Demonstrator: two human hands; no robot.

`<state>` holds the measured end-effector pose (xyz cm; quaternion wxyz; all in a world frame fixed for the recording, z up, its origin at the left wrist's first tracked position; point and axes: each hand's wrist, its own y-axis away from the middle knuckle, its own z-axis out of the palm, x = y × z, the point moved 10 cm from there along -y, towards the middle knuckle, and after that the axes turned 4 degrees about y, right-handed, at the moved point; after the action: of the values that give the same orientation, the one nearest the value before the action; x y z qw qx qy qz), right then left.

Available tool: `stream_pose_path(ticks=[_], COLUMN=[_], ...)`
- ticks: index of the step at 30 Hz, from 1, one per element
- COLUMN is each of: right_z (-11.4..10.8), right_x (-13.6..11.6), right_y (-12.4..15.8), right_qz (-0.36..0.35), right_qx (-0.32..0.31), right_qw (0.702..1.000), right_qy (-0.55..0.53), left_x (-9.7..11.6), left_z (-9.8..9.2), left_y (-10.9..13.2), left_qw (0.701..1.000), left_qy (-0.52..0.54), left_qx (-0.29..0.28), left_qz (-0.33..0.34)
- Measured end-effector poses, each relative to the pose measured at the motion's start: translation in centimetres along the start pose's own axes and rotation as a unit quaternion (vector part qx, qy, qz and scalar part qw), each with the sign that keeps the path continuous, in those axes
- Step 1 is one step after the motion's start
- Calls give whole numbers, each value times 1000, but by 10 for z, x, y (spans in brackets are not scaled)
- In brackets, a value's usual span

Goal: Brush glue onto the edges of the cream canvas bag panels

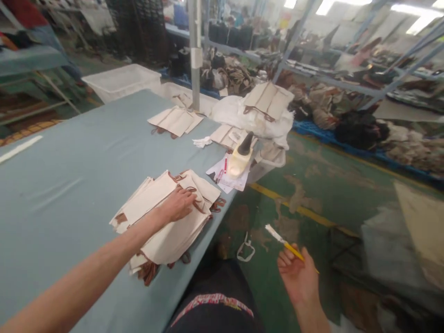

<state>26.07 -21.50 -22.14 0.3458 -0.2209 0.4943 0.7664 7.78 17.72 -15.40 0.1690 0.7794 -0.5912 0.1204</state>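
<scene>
stack of canvas bags [173, 240] under a flat left hand, lower middle of the frame

the cream bags with brown handles lie fanned and overlapping near the tabletop [69, 175] edge, some handles hanging over it. the left hand [178, 203] rests palm down on the top bag, likely pinning the loose pile so it does not slide. its arm reaches in straight from the lower left, fingers spread and gripping nothing. the right hand [300, 277] sits low at the lower right, off the tabletop and over the green floor [312, 185]. it is palm up, with fingers loosely curled around a yellow-handled tool [287, 245]. the tool's pale tip points up and left, apparently kept clear of the cloth. further bags [175, 120] lie flat higher up, well apart, and a pale yellow iron-like object [240, 159] stands on papers [225, 178] at the tabletop corner.
</scene>
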Motion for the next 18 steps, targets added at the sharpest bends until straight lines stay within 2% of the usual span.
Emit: stream_pose_path(ticks=[4, 7, 9, 11, 14, 16, 18], right_z=[-16, -18, -13, -4, 23, 50, 85], right_x=[-4, -10, -16, -23, -33, -40, -46], right_y=[-4, -13, -19, -26, -31, -31, -24], right_qz=[2, 1, -1, 0, 7, 9, 11], right_qx=[21, 24, 15, -1, -33, -61, -100], right_qw=[999, 999, 999, 1000, 999, 998, 995], right_qy=[-32, -38, -34, -30, -22, -17, -21], left_x=[-5, 1, 4, 2, 0, 7, 24], left_z=[0, -5, -15, -35, -81, -112, -142], left_y=[-19, -17, -8, 7, 47, 82, 118], left_qw=[996, 995, 995, 995, 994, 992, 990], left_qy=[-59, -59, -46, -35, -22, -8, 2], left_qx=[-58, -78, -85, -85, -71, -61, -13], left_qz=[16, 12, -2, -28, -81, -113, -137])
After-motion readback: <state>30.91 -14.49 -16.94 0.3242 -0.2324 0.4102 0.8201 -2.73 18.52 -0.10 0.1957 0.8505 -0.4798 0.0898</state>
